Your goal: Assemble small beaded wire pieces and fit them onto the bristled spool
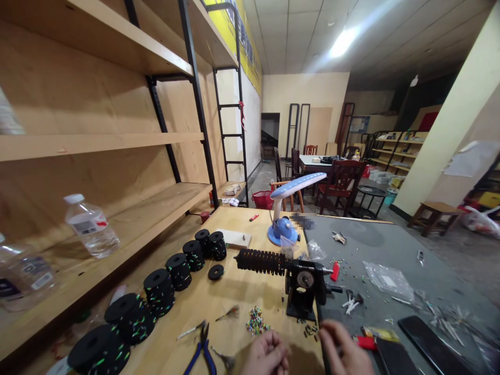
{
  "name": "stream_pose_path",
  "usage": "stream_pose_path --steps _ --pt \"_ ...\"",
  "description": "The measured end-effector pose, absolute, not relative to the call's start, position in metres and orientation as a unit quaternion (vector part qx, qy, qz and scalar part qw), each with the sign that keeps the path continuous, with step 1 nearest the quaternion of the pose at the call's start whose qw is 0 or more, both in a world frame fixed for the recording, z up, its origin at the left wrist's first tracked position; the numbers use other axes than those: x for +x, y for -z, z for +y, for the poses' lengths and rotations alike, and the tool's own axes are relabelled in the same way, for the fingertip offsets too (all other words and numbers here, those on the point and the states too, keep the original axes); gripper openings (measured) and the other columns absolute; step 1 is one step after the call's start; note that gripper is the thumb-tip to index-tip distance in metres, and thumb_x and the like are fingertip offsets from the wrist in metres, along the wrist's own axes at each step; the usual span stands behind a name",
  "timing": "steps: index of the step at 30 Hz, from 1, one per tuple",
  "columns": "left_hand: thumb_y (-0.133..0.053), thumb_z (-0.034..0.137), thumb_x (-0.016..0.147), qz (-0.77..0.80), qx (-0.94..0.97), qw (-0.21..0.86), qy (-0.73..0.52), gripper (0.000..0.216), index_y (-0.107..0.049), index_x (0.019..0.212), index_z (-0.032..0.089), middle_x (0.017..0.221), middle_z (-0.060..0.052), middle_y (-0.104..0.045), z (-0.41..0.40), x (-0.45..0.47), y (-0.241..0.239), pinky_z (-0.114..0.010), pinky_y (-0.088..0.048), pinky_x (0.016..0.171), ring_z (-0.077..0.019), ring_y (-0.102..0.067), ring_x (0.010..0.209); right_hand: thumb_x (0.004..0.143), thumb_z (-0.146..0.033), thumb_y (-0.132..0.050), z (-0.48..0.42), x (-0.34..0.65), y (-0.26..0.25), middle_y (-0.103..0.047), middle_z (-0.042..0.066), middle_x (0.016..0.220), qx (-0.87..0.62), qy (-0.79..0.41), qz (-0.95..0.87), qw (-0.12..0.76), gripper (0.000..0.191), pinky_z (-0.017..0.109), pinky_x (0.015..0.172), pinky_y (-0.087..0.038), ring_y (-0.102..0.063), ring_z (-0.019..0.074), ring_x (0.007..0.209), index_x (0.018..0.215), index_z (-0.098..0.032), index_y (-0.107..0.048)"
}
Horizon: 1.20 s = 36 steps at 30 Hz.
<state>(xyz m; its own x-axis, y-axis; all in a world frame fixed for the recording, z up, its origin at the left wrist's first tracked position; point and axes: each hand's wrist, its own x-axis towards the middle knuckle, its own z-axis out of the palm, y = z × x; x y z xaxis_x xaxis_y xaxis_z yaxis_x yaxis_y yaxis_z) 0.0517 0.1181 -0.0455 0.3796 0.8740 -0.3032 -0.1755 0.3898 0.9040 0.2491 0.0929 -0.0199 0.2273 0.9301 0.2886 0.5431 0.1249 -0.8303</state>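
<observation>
At the bottom edge, my left hand (267,355) is closed, with thumb and fingers pinched together; whatever lies between them is hidden. To its right, my right hand (344,350) has its fingers bent and pressed together, and I cannot make out anything in them. Just beyond my left hand lies a heap of small coloured beads (257,321). Several small brownish pieces (310,331) lie between my hands. A black hand-cranked winding machine (304,284) stands behind them, with a ribbed black roll (261,261) on its shaft.
Blue-handled pliers (201,348) and feathery tufts (228,311) lie left. Speckled black foam rolls (158,291) line the table's left edge beside wooden shelves (156,203). A blue lamp (283,229) stands behind. Right are a phone (429,344), a plastic bag (388,280) and loose metal bits.
</observation>
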Motion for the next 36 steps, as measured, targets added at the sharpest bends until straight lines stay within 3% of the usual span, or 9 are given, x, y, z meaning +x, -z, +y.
stream_pose_path --steps 2,5,8,11,15,22,31,36 --pt "-0.072 0.071 0.05 0.432 0.429 0.702 -0.369 0.06 -0.045 0.067 0.02 0.05 0.005 -0.059 0.119 0.053 0.048 -0.019 -0.024 0.041 -0.0048 -0.043 0.037 0.087 -0.043 -0.046 0.115 0.285 0.0 -0.074 0.008 0.101 -0.668 -0.065 -0.6 0.436 0.034 0.028 0.074 -0.053 -0.069 0.0232 0.089 0.109 -0.023 -0.063" --pt "-0.069 0.069 0.058 0.445 0.462 0.675 -0.365 0.055 -0.048 0.069 0.019 0.054 0.003 -0.062 0.119 0.054 0.052 -0.019 -0.027 0.042 -0.0067 -0.047 0.04 0.087 -0.028 -0.035 0.148 0.319 -0.01 -0.062 0.012 0.128 -0.682 0.053 -0.658 0.317 0.042 0.033 0.074 -0.055 -0.067 0.0254 0.101 0.122 -0.019 -0.057" --pt "-0.065 0.067 0.066 0.456 0.483 0.643 -0.38 0.05 -0.049 0.07 0.019 0.054 0.002 -0.062 0.12 0.055 0.059 -0.019 -0.027 0.043 -0.0072 -0.047 0.041 0.087 -0.019 -0.035 0.171 0.329 -0.001 -0.066 0.012 0.123 -0.673 0.066 -0.711 0.19 0.041 0.035 0.075 -0.055 -0.069 0.0254 0.098 0.118 -0.018 -0.062" --pt "-0.063 0.065 0.069 0.463 0.484 0.617 -0.412 0.048 -0.048 0.069 0.02 0.05 0.004 -0.058 0.12 0.059 0.066 -0.019 -0.025 0.041 -0.0064 -0.041 0.038 0.089 -0.015 -0.038 0.18 0.328 0.007 -0.07 0.012 0.114 -0.648 0.08 -0.746 0.13 0.035 0.033 0.081 -0.052 -0.068 0.0249 0.097 0.106 -0.016 -0.069" --pt "-0.061 0.064 0.071 0.472 0.492 0.585 -0.44 0.046 -0.048 0.067 0.02 0.048 0.004 -0.054 0.118 0.064 0.069 -0.019 -0.023 0.04 -0.0065 -0.039 0.036 0.087 -0.012 -0.048 0.182 0.325 0.001 -0.071 0.011 0.113 -0.646 0.132 -0.743 0.114 0.031 0.034 0.079 -0.046 -0.062 0.0268 0.096 0.11 -0.017 -0.068" --pt "-0.06 0.051 0.077 0.47 0.519 0.54 -0.467 0.036 -0.047 0.066 0.02 0.047 0.005 -0.05 0.122 0.067 0.046 -0.018 -0.024 0.039 -0.0063 -0.036 0.036 0.084 -0.01 -0.055 0.173 0.324 -0.006 -0.076 0.004 0.083 -0.643 0.123 -0.751 0.091 0.022 0.032 0.065 -0.036 -0.06 0.0261 0.087 0.082 -0.025 -0.072" --pt "-0.056 0.042 0.083 0.448 0.549 0.518 -0.479 0.029 -0.051 0.069 0.018 0.055 0.004 -0.05 0.146 0.064 -0.006 -0.018 -0.028 0.044 -0.0077 -0.041 0.045 0.085 -0.01 -0.053 0.146 0.342 0.018 -0.076 0.004 0.092 -0.618 0.101 -0.77 0.123 0.027 0.032 0.068 -0.037 -0.061 0.0239 0.087 0.097 -0.027 -0.071" --pt "-0.06 0.042 0.082 0.421 0.547 0.524 -0.499 0.03 -0.05 0.067 0.018 0.054 0.005 -0.048 0.152 0.068 -0.028 -0.018 -0.026 0.044 -0.0073 -0.038 0.045 0.082 -0.011 -0.055 0.142 0.346 0.019 -0.077 0.002 0.088 -0.612 0.094 -0.773 0.14 0.026 0.032 0.067 -0.039 -0.063 0.024 0.084 0.094 -0.028 -0.071"
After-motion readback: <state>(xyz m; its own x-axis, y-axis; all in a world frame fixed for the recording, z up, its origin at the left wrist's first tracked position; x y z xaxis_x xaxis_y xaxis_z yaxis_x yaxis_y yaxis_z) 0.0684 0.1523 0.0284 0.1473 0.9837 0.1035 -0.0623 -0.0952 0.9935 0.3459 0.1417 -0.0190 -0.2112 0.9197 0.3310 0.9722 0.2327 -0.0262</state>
